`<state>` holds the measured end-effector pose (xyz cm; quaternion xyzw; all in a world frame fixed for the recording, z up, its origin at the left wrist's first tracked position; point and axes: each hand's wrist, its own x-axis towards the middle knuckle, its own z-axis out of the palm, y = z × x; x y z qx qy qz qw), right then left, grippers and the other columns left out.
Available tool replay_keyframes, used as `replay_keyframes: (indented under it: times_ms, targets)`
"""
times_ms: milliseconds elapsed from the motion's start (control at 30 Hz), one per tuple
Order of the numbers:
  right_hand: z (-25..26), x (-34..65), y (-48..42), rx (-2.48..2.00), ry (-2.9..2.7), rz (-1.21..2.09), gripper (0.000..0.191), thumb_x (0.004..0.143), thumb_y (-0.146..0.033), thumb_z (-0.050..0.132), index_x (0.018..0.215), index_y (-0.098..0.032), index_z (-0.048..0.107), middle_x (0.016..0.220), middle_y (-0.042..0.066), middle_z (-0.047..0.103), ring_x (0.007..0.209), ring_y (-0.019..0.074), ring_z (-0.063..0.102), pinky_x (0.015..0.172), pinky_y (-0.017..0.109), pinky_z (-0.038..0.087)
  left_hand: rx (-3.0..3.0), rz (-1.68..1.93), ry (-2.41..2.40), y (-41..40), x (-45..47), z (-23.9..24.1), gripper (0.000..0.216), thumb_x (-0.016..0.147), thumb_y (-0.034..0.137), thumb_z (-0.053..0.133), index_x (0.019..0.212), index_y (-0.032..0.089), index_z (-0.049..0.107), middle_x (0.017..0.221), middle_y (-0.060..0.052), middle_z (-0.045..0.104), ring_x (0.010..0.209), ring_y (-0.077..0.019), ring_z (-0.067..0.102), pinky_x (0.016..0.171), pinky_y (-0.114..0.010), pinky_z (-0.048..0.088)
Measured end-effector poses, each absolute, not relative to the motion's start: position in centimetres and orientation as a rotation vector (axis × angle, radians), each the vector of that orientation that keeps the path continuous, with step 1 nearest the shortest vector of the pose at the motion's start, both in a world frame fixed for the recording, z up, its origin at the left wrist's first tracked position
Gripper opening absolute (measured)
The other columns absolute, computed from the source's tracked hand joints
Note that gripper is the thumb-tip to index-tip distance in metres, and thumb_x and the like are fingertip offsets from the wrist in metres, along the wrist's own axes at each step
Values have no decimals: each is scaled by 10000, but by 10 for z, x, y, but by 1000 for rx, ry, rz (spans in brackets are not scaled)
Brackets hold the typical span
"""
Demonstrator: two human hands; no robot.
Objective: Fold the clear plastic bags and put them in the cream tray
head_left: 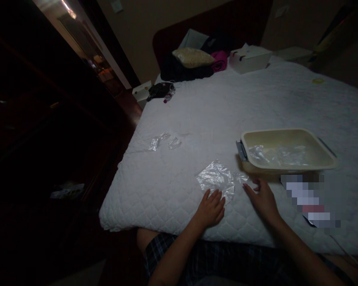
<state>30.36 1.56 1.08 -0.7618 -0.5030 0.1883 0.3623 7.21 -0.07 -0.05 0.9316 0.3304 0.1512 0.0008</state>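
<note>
A clear plastic bag (pixel 215 177) lies flat on the white quilted mattress (pixel 214 115) in front of me. My left hand (pixel 211 208) rests flat on the bag's near edge with fingers stretched out. My right hand (pixel 261 197) lies on the mattress just right of the bag, fingers extended, its fingertips at a small bit of plastic (pixel 241 177). Right behind that hand stands a cream plastic tray (pixel 322 153) holding more clear plastic (pixel 277 155).
Two crumpled plastic pieces (pixel 164 141) lie further left on the mattress. At the head end are pillows and clothes (pixel 193 61), a white box (pixel 250 58) and a dark pouch (pixel 159 90). A blurred-out object (pixel 308 200) lies to my right. The mattress edge drops to dark floor on the left.
</note>
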Motion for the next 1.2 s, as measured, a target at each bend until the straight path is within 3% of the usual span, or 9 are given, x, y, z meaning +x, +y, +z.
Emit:
replay_keyframes:
  times_ms: [133, 267, 433, 633, 800, 967, 1100, 1200]
  targets:
    - [10, 303, 32, -1832, -1000, 873, 570, 648, -520, 604, 1072, -149, 520, 889, 88, 634, 691, 188, 582, 607, 318, 478, 2922, 492, 1039, -1, 72, 0, 392, 874, 318, 360, 1198, 127, 469, 1311, -108, 440, 1280, -247, 287, 1067, -473, 144]
    - [18, 293, 44, -1720, -999, 1080, 460, 643, -496, 615, 938, -142, 611, 845, 96, 655, 769, 225, 606, 705, 356, 478, 2883, 484, 1041, 0, 73, 2, 404, 873, 321, 358, 1205, 117, 463, 1312, -108, 441, 1289, -241, 268, 1070, -478, 129]
    - [24, 276, 45, -1592, -1385, 947, 333, 745, -476, 508, 824, -184, 645, 859, 69, 652, 842, 220, 590, 809, 355, 443, 2812, 515, 1072, 0, 74, 7, 434, 867, 342, 364, 1215, 98, 449, 1309, -119, 442, 1291, -232, 266, 1074, -476, 130]
    - [14, 274, 51, -1579, -1617, 920, 276, 770, -367, 463, 882, -193, 646, 916, 76, 659, 878, 221, 590, 833, 362, 430, 2724, 599, 1152, 2, 75, 10, 392, 861, 319, 379, 1180, 114, 477, 1265, -115, 489, 1257, -226, 331, 1068, -479, 161]
    - [20, 275, 58, -1555, -1664, 931, 252, 776, -326, 441, 882, -185, 621, 879, 66, 664, 834, 211, 597, 790, 346, 441, 2666, 686, 1191, 6, 78, 13, 304, 856, 267, 394, 1094, 132, 527, 1189, -102, 549, 1219, -228, 382, 1057, -491, 190]
    - [30, 282, 58, -1548, -1602, 883, 278, 795, -368, 438, 925, -180, 596, 860, 64, 654, 778, 197, 597, 714, 317, 457, 2612, 844, 1198, 10, 78, 24, 312, 831, 207, 420, 1124, 132, 495, 1203, -109, 529, 1210, -225, 384, 1024, -472, 275]
    - [33, 296, 61, -1612, -1626, 741, 309, 807, -369, 426, 973, -172, 596, 942, 97, 642, 828, 214, 595, 743, 333, 454, 2342, 943, 1495, 11, 71, 30, 242, 827, 196, 427, 1032, 162, 551, 1090, -109, 567, 1040, -207, 508, 873, -369, 431]
    - [34, 301, 68, -1634, -1726, 635, 310, 814, -344, 411, 980, -173, 608, 984, 107, 633, 904, 231, 580, 819, 363, 430, 1848, 937, 1758, 14, 58, 30, 207, 839, 223, 405, 894, 177, 600, 912, -75, 598, 867, -181, 561, 785, -318, 453]
